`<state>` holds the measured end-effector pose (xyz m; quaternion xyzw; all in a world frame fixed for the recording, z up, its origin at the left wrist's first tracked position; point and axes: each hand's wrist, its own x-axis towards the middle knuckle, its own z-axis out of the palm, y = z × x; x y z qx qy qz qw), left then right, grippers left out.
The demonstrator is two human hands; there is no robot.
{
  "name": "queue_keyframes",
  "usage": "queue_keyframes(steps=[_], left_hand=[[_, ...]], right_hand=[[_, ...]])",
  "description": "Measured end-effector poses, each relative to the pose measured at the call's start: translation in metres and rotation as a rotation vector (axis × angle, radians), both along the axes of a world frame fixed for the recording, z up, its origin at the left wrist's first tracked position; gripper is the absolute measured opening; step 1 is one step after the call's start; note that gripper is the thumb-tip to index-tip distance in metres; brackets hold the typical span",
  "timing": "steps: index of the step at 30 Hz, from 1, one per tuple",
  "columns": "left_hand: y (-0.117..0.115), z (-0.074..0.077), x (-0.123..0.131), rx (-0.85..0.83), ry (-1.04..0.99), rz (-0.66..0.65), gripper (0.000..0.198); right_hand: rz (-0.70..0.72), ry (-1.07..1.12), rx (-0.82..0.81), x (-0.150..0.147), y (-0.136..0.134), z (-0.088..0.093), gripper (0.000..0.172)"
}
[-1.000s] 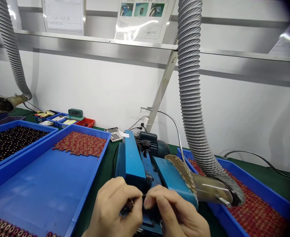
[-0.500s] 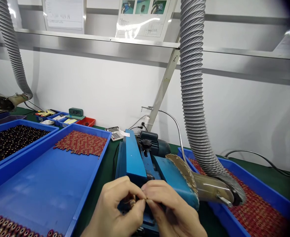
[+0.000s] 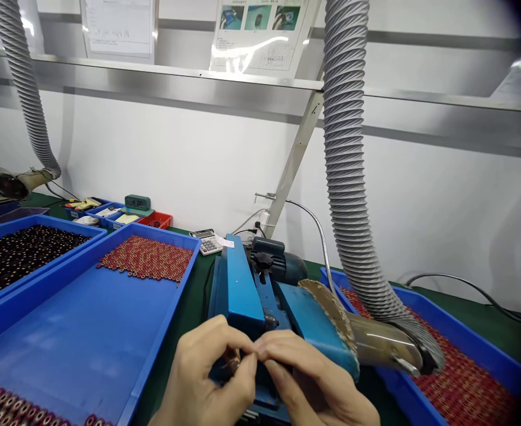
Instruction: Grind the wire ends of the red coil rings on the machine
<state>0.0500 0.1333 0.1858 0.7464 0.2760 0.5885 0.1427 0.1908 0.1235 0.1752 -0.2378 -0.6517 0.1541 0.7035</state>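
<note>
My left hand (image 3: 213, 373) and my right hand (image 3: 308, 378) meet fingertip to fingertip at the bottom centre, in front of a blue machine (image 3: 245, 290). Both hands are closed in a pinch; what lies between the fingertips is too small and hidden to name. A small copper-coloured thing (image 3: 232, 358) shows inside the curl of my left hand, partly covered by the fingers. The machine's dark motor (image 3: 287, 265) sits behind it.
Left, a blue tray (image 3: 83, 337) holds red ring parts (image 3: 147, 258); another holds black parts (image 3: 29, 251). Right, a tray (image 3: 477, 331) of red parts stands beneath a grey hose (image 3: 346, 148) with a metal nozzle (image 3: 384, 343). A calculator (image 3: 209, 241) and clock (image 3: 136, 202) stand behind.
My left thumb and fingertips have shifted slightly left, and my right hand has tilted a little. The fingertips remain close together. The whole view has shifted slightly.
</note>
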Motion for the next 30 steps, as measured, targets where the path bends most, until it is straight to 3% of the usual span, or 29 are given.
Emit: queue_keyframes(steps=[7,9,11,13,14,17,19,23,26,30], left_hand=[[0.002,0.0,0.002,-0.12,-0.092,-0.115,0.018],[0.003,0.0,0.003,-0.102,-0.071,-0.106,0.017],[0.003,0.0,0.004,-0.025,-0.01,-0.04,0.018],[0.003,-0.002,0.005,0.143,0.091,0.079,0.019],[0.003,-0.003,0.006,0.236,0.144,0.141,0.019],[0.004,-0.007,0.007,0.394,0.189,0.259,0.018],[0.003,-0.008,0.007,0.31,0.112,0.243,0.02],[-0.001,-0.001,0.007,-0.111,-0.059,0.054,0.019],[-0.005,0.01,0.006,-0.406,-0.139,-0.064,0.016],[-0.008,0.019,0.005,-0.654,-0.192,-0.149,0.014]], right_hand=[[0.057,-0.121,0.043,0.009,0.006,-0.001,0.041],[0.038,-0.143,0.078,0.006,0.006,-0.003,0.041],[-0.047,-0.107,0.072,0.0,0.004,-0.006,0.031],[-0.111,-0.013,-0.092,-0.006,0.0,-0.008,0.018],[-0.083,0.062,-0.229,-0.009,-0.002,-0.008,0.023],[0.257,0.311,-0.584,-0.012,-0.005,-0.005,0.041],[0.388,0.394,-0.567,-0.01,-0.006,-0.003,0.041],[0.137,0.181,-0.199,-0.002,-0.002,0.0,0.014],[0.077,-0.013,-0.029,0.003,0.002,-0.003,0.04],[0.048,-0.068,0.058,0.005,0.006,-0.007,0.048]])
